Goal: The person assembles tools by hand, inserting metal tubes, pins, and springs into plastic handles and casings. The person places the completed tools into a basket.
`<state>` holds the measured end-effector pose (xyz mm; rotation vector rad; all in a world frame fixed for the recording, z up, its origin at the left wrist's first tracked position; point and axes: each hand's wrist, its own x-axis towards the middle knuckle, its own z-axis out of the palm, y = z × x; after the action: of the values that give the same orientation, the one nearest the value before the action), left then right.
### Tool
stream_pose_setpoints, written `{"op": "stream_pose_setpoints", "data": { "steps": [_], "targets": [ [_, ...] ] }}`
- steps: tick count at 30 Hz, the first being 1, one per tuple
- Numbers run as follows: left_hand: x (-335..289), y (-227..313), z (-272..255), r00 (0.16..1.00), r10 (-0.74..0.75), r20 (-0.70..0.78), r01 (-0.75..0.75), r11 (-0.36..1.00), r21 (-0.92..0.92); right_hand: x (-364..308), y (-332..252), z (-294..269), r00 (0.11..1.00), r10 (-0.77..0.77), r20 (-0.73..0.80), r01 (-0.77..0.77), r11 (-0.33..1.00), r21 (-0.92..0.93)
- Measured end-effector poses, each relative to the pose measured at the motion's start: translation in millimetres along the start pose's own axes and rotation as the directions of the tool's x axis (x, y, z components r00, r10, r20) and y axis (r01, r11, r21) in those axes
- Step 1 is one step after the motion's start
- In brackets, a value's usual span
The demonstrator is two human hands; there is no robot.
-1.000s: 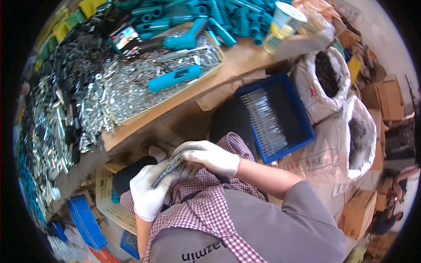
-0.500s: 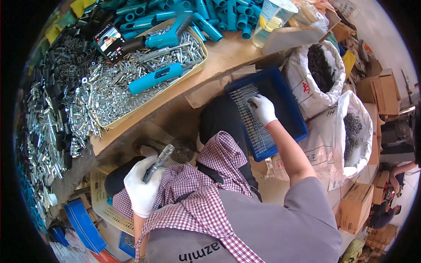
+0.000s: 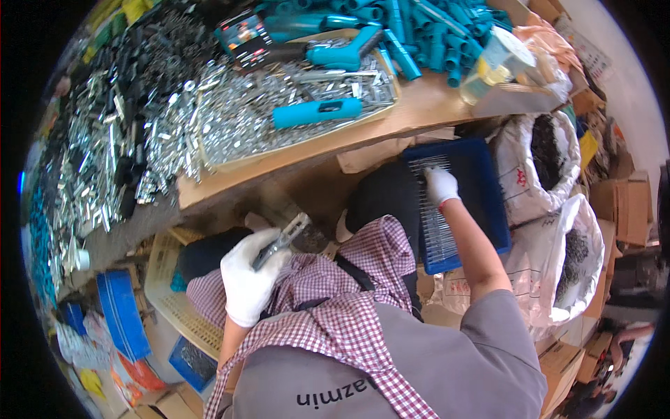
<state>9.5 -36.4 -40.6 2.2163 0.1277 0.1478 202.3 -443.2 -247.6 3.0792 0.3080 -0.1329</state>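
wooden bench [image 3: 426, 98] up front, shallow tray [image 3: 293, 151] heaped with small metal parts [image 3: 241, 105], one teal tube [image 3: 307, 115] on top. left hand [image 3: 248, 279] (both are gloved in white) has its fingers wrapped around a metal piece [image 3: 283, 241], tilted, above the checked apron [image 3: 307, 276]. right hand [image 3: 441, 186] is in the blue bin [image 3: 481, 195], at the far part of the thin metal rods [image 3: 440, 237]; can't tell if its fingers grip one.

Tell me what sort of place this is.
Probably a small assembly workshop: loose metal parts heaped on a workbench, a pile of teal tubes, and a blue tray of slim metal pieces.
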Motion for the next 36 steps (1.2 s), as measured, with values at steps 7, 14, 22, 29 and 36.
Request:
{"op": "stream_pose_setpoints", "data": {
  "steps": [7, 14, 22, 29, 36],
  "targets": [
    [-5, -20, -44, 0.954, -0.273, -0.128, 0.204, 0.897, -0.392, -8, 15, -47, 0.987, 0.16, -0.001, -0.159, 0.984, 0.079],
    [-12, -39, -43, 0.951, -0.31, -0.021, 0.284, 0.894, -0.347, -62, -95, -152, 0.993, 0.114, -0.043, 0.088, -0.424, 0.901],
    [-12, -20, -41, 0.972, -0.137, -0.19, 0.069, 0.942, -0.328, -92, -268, -167, 0.836, -0.547, 0.038, -0.447, -0.64, 0.625],
    [-24, -15, -62, 0.944, -0.277, -0.181, 0.159, 0.86, -0.485, -99, -276, -192, 0.761, -0.629, 0.162, -0.431, -0.301, 0.851],
    [-22, -10, -64, 0.926, -0.358, -0.119, 0.238, 0.799, -0.553, -106, -272, -191, 0.855, -0.518, 0.043, -0.157, -0.179, 0.971]
  ]
}}
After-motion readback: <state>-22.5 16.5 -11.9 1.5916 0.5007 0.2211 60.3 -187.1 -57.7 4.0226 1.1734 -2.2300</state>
